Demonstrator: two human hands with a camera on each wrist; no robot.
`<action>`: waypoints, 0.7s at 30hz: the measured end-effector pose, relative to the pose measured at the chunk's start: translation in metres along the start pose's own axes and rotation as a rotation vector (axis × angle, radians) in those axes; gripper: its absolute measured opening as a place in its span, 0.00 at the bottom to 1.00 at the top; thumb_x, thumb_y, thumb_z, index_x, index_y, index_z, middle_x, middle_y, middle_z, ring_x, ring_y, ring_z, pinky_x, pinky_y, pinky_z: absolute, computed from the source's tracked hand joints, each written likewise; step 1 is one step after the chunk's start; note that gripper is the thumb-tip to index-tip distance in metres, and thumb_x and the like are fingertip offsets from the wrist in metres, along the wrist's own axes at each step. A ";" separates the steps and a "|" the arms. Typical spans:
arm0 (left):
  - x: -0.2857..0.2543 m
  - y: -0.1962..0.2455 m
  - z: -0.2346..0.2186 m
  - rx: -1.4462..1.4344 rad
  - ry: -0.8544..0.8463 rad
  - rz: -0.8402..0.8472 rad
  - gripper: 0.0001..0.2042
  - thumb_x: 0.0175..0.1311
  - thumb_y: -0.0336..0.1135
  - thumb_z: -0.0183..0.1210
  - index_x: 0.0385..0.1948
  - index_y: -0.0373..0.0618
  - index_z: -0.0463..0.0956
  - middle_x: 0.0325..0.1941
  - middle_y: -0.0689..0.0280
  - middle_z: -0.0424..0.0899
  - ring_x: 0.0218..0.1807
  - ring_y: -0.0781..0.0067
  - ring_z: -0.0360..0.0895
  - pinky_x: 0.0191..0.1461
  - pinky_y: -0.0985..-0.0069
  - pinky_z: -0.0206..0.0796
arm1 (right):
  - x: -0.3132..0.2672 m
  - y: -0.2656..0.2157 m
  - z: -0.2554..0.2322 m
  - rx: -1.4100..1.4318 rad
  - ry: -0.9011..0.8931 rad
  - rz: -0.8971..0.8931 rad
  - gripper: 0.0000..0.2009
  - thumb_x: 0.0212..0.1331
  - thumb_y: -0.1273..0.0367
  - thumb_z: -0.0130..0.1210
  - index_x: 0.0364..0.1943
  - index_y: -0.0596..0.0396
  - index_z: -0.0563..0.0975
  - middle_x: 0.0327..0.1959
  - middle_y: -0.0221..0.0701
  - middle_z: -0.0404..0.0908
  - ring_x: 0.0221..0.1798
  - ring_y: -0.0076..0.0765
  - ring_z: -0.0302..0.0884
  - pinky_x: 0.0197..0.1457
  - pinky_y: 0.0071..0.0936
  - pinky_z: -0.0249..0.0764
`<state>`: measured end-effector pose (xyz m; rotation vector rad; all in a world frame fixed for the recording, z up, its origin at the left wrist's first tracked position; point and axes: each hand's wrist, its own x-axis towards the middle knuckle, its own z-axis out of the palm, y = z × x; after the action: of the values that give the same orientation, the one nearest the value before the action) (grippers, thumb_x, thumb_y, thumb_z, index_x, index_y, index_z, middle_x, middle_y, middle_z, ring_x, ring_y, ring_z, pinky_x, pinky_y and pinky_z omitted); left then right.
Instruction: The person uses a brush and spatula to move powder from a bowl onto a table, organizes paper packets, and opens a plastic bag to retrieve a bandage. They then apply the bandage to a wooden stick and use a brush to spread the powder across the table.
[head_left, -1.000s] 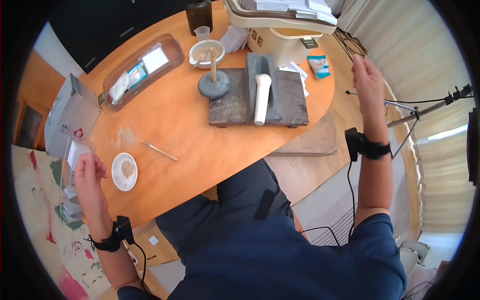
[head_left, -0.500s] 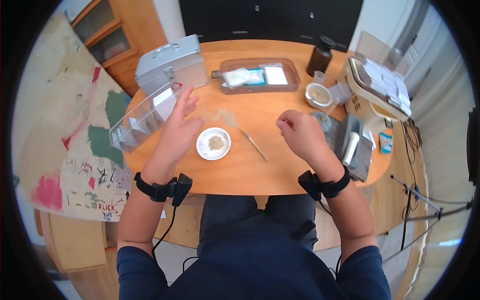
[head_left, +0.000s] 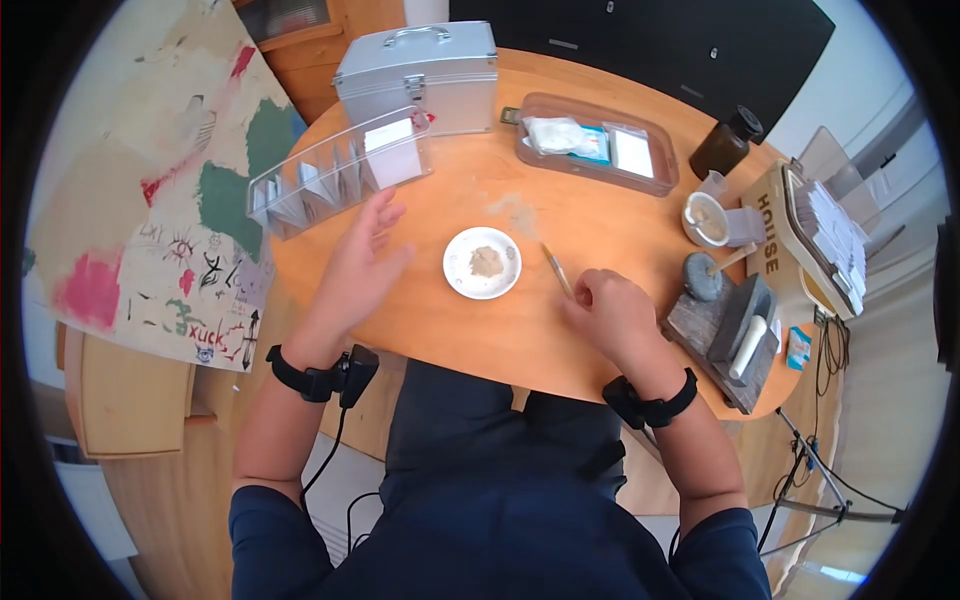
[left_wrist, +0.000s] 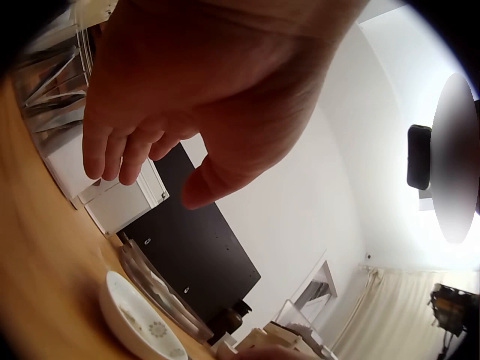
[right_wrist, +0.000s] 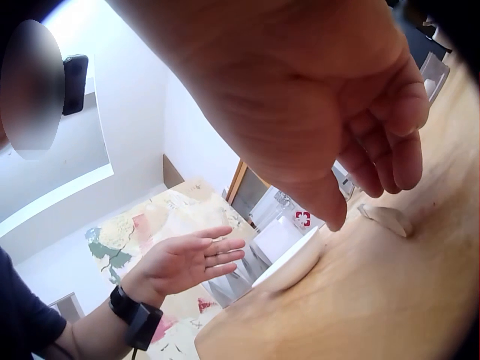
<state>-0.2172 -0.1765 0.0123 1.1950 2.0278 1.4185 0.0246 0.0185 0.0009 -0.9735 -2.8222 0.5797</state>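
Observation:
A small white dish (head_left: pixel 457 272) with a heap of beige powder (head_left: pixel 487 262) stands on the table between the hands. To its right lies a thin stick (head_left: pixel 557 268) with a pale, narrow shaft. My right hand (head_left: pixel 618 318) hovers at the stick's near end, fingers loosely bent; in the right wrist view the stick (right_wrist: pixel 386 220) shows just below the fingertips, outside the grasp. On the dish's left is my left hand (head_left: pixel 362 265), palm turned inward, fingers extended and holding nothing. The left wrist view shows the dish (left_wrist: pixel 124 319) below that hand.
A clear divided rack (head_left: pixel 330 180) and a silver case (head_left: pixel 425 85) stand at back left. Behind the dish is a brown tray (head_left: pixel 600 175) of packets. On the right are a stone grinding trough (head_left: pixel 742 315) on a board, a bowl (head_left: pixel 706 220), a dark bottle (head_left: pixel 722 148) and a cream bin (head_left: pixel 775 225).
The head view has swung toward the dish. Both hands, wide apart a second ago, have come in over the table; the right hand has since drawn closer to the stick.

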 end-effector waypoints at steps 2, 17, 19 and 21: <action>0.003 0.001 -0.005 -0.075 0.027 -0.061 0.31 0.62 0.28 0.54 0.68 0.43 0.54 0.65 0.53 0.67 0.67 0.64 0.64 0.67 0.68 0.56 | 0.004 0.003 0.008 -0.074 -0.034 0.007 0.11 0.53 0.61 0.57 0.27 0.56 0.78 0.30 0.41 0.81 0.33 0.47 0.81 0.38 0.40 0.77; 0.084 0.004 0.043 0.002 -0.228 0.019 0.24 0.59 0.32 0.59 0.57 0.35 0.68 0.58 0.51 0.74 0.62 0.59 0.71 0.61 0.66 0.64 | 0.008 0.026 0.005 -0.106 0.274 0.133 0.08 0.53 0.66 0.54 0.23 0.55 0.76 0.26 0.40 0.80 0.28 0.49 0.80 0.31 0.42 0.77; 0.113 0.016 0.052 0.189 -0.263 0.108 0.21 0.59 0.33 0.59 0.55 0.37 0.70 0.57 0.52 0.75 0.59 0.59 0.73 0.58 0.66 0.66 | 0.008 0.026 0.006 -0.096 0.274 0.138 0.08 0.53 0.66 0.55 0.23 0.55 0.76 0.26 0.40 0.80 0.28 0.48 0.80 0.31 0.42 0.77; 0.145 0.022 0.059 0.380 -0.295 0.197 0.19 0.59 0.33 0.59 0.53 0.39 0.73 0.56 0.54 0.77 0.55 0.59 0.75 0.55 0.67 0.68 | 0.008 0.024 0.005 -0.087 0.251 0.181 0.08 0.53 0.66 0.57 0.26 0.55 0.78 0.27 0.40 0.80 0.29 0.48 0.80 0.34 0.40 0.77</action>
<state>-0.2472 -0.0225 0.0297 1.6903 2.0637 0.8835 0.0306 0.0393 -0.0136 -1.2320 -2.5741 0.3262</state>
